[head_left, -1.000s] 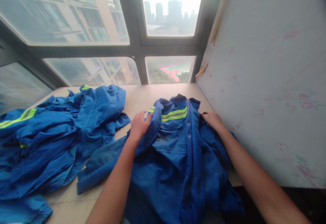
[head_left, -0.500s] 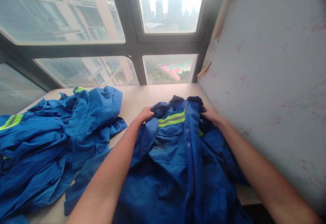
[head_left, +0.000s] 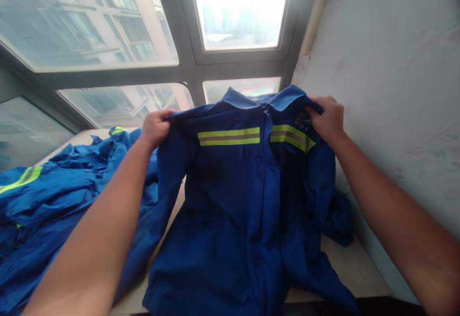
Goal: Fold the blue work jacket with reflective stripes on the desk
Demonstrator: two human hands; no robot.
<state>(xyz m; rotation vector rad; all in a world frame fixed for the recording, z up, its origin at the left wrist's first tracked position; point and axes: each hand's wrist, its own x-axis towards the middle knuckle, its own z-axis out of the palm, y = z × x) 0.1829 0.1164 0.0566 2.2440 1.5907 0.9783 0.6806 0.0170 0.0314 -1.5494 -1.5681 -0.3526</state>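
Observation:
A blue work jacket (head_left: 223, 196) with yellow-and-grey reflective chest strips hangs spread out between my hands, its collar up at the window's lower edge. My left hand (head_left: 156, 127) is closed on the shoulder at the left. At the other shoulder, close to the collar, my right hand (head_left: 327, 117) grips the cloth. Small light lettering shows on the chest by the right hand. Both sleeves dangle, and the lower part of the jacket runs down out of view.
Other blue clothing (head_left: 72, 191) with reflective strips lies rumpled at the left on the pale sill (head_left: 345, 263). Grey window frames (head_left: 122, 75) stand behind. A patterned wall (head_left: 388, 91) rises close on the right.
Both hands have risen and moved apart, lifting the jacket's shoulders off the sill. The bunched upper part is now stretched wide, showing the collar and both chest strips.

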